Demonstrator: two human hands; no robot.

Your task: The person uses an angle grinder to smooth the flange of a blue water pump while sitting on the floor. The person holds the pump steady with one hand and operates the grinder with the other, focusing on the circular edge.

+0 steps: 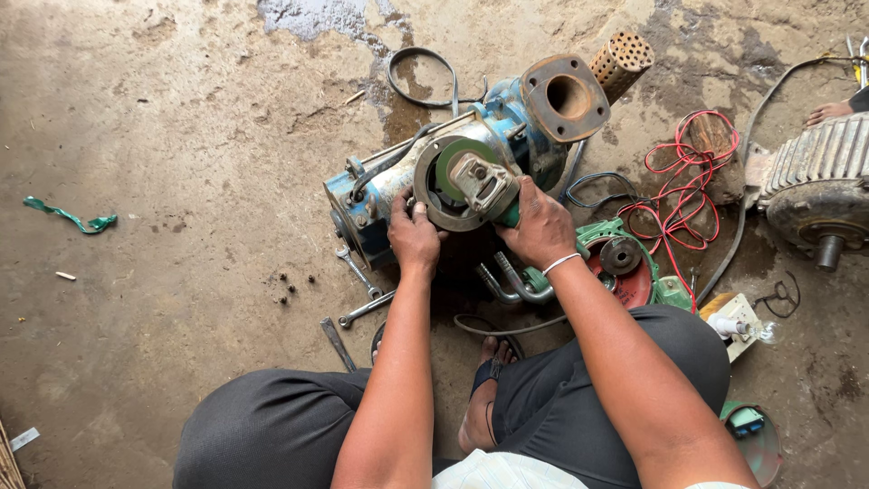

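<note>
Gripping one pump point(434, 172): two hands.

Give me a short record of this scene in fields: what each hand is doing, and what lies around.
Setting: bare concrete floor, person seated on it
Left hand: gripping the round open end of a blue pump body
Right hand: holding a green angle grinder at that opening
Near left hand: spanners on the floor
Near right hand: red wire, green and red pump cover
Far right: ribbed grey motor
</note>
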